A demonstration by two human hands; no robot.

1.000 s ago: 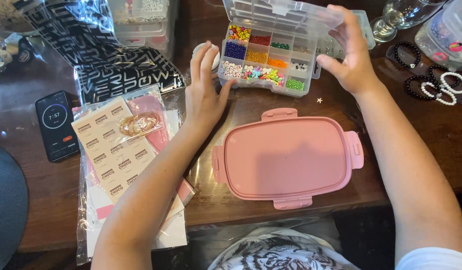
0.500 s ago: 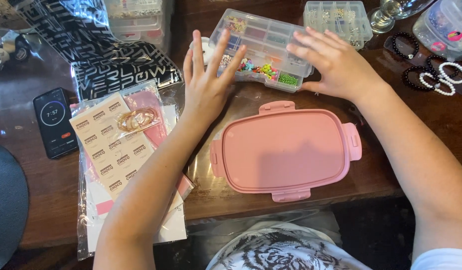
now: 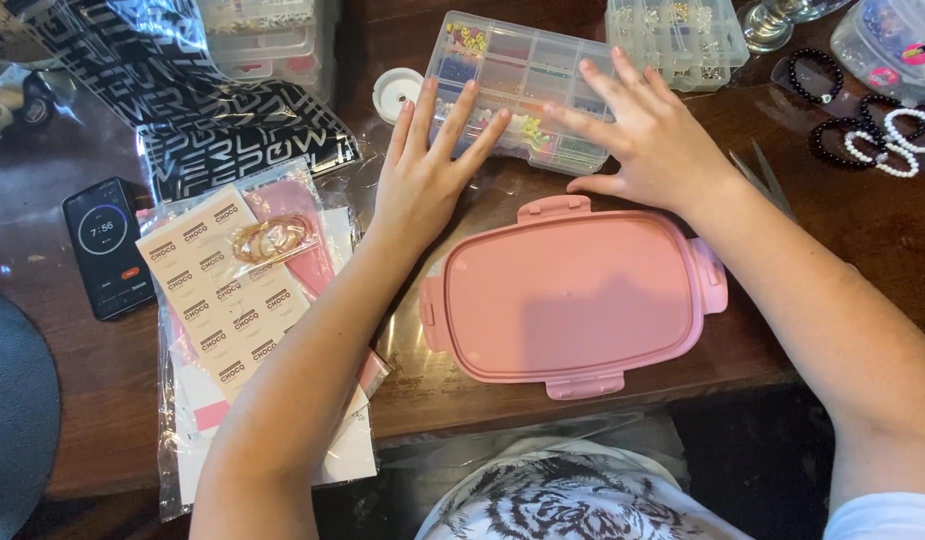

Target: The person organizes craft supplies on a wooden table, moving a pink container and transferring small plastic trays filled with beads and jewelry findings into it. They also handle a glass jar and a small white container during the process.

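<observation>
2 hands (image 3: 423,190) (image 3: 648,145), 2 clear compartmented bead boxes (image 3: 518,70) (image 3: 683,30), 1 pink lid with 4 clip tabs (image 3: 573,295), 1 black phone (image 3: 108,248), 1 white spool (image 3: 396,92), several bead bracelets near the table's far right edge (image 3: 863,135)

- clear plastic bead organiser box (image 3: 528,75): multicolour beads in compartments
- pink rounded plastic lid (image 3: 571,293): plain, no pattern
- black glossy bag (image 3: 198,95): white letter print
- dark brown wooden table (image 3: 403,380)
- black-and-white bead bracelets (image 3: 873,135)
</observation>
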